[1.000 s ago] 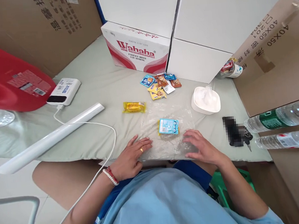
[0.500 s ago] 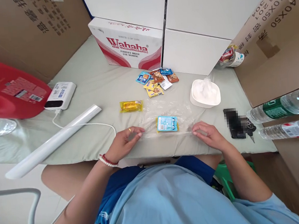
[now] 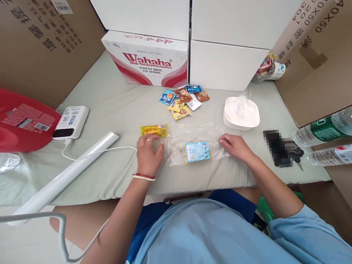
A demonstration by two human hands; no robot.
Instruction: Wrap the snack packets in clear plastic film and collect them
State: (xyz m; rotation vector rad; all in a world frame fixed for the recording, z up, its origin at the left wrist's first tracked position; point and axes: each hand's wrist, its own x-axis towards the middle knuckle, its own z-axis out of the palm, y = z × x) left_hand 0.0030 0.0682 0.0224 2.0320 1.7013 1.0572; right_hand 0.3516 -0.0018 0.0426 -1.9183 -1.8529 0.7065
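A clear plastic bag (image 3: 177, 142) lies flat on the covered table, with a small blue snack packet (image 3: 197, 151) on or inside it; I cannot tell which. My right hand (image 3: 236, 145) pinches the bag's right edge. At the bag's left side, my left hand (image 3: 149, 155) has its thumb apart from its fingers and holds nothing. Its fingertips reach the lower edge of a yellow wrapped snack (image 3: 159, 130), though whether they touch it is unclear. Farther back sits a loose pile of small snack packets (image 3: 183, 96) in blue, brown and yellow.
A white tub (image 3: 241, 122) with crumpled plastic stands at the right, near a blurred black item with keys (image 3: 296, 150) and water bottles (image 3: 326, 129). Leftward are a white roll (image 3: 74, 167), a cabled white device (image 3: 72, 121) and a red jug (image 3: 17, 115). Boxes line the back.
My left hand has let go of the bag's near edge and moved forward to the yellow snack. My right hand has shifted slightly forward and left. The bag has slackened.
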